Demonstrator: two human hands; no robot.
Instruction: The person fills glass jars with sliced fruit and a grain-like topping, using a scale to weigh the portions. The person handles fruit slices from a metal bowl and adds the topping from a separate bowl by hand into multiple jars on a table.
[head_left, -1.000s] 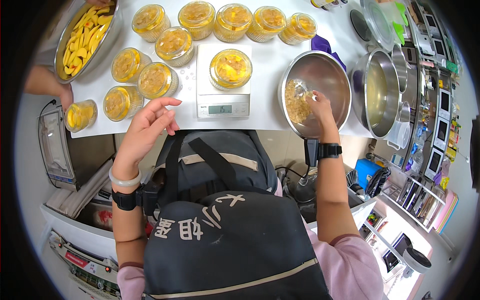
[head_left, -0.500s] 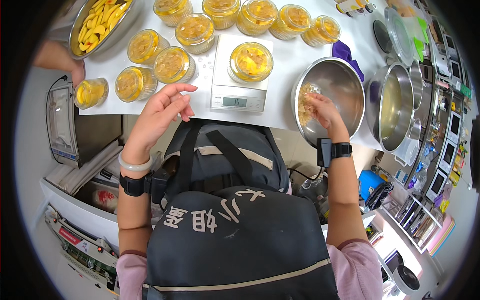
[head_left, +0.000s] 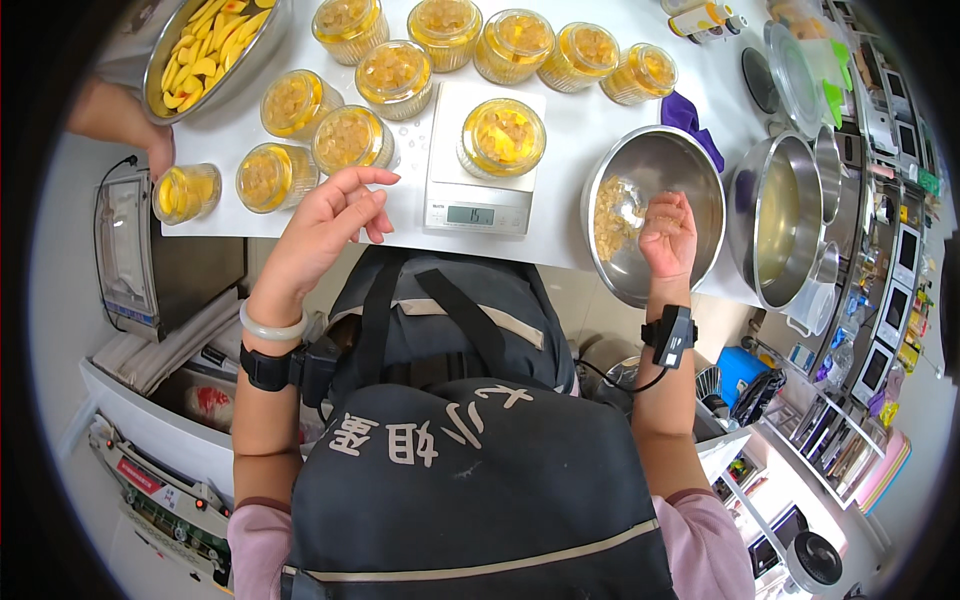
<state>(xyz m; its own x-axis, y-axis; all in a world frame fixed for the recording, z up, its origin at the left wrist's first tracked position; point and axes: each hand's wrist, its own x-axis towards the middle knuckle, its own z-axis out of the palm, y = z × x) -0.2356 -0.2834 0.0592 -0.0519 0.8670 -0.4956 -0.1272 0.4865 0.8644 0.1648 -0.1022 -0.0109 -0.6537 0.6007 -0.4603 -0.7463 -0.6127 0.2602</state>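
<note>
Over the steel mixing bowl [head_left: 708,160], my right hand [head_left: 668,238] is turned palm up with its fingers curled around a few amber rock sugar lumps. More rock sugar [head_left: 612,222] lies along the left side of that bowl. My left hand [head_left: 335,215] hangs above the table's front edge, loosely bent with thumb and fingers apart, holding nothing. A glass jar [head_left: 503,138] of yellow fruit slices with some sugar lumps on top stands on the white digital scale [head_left: 478,218]. Near my left hand are similar filled jars, the closest being a ribbed jar [head_left: 352,140].
Several more filled jars [head_left: 515,45] stand behind the scale. At the far left, another person's hand [head_left: 130,125] is beside a fruit jar [head_left: 187,193] and a bowl of peach slices [head_left: 215,50]. A purple cloth [head_left: 690,125] and a bowl of pale liquid [head_left: 785,215] lie right.
My right hand has lifted off the sugar pile, moved right within the bowl and turned palm up with lumps in it. The view has shifted slightly; my left hand stays about where it was.
</note>
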